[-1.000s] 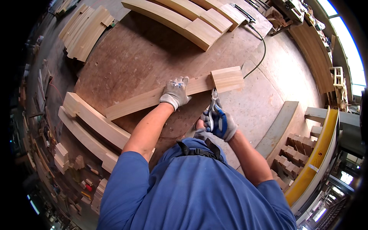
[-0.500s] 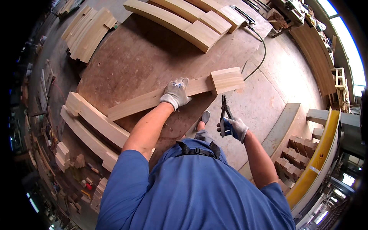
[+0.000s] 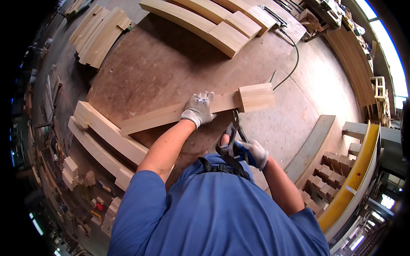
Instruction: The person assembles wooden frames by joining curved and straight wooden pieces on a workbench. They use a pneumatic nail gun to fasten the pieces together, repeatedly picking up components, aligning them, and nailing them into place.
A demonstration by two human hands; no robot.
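Note:
A long pale wooden piece (image 3: 160, 118) with a thicker block (image 3: 257, 97) at its right end lies slantwise over the brown work surface. Gloved in light grey, my left hand (image 3: 199, 109) grips it near the middle, thumb on its near edge. Close to my waist, my right hand (image 3: 255, 153), also gloved, is closed round dark pliers (image 3: 241, 128). Their jaws point up at the near edge of the piece, beside the block; whether they touch it I cannot tell. A loose black strap (image 3: 228, 155) from my waist crosses beside the pliers and partly hides them.
Curved wooden parts (image 3: 198, 23) lie along the far side of the brown board (image 3: 128, 72), with more (image 3: 109, 141) at the left. A dark hose (image 3: 296, 59) runs over the surface at the right. Several wood blocks (image 3: 329, 175) stand near a yellow beam (image 3: 348, 183).
My right hand has moved left and nearer my waist with the pliers. The black strap has lifted beside them. The wooden piece has shifted slightly; my left hand stays on it.

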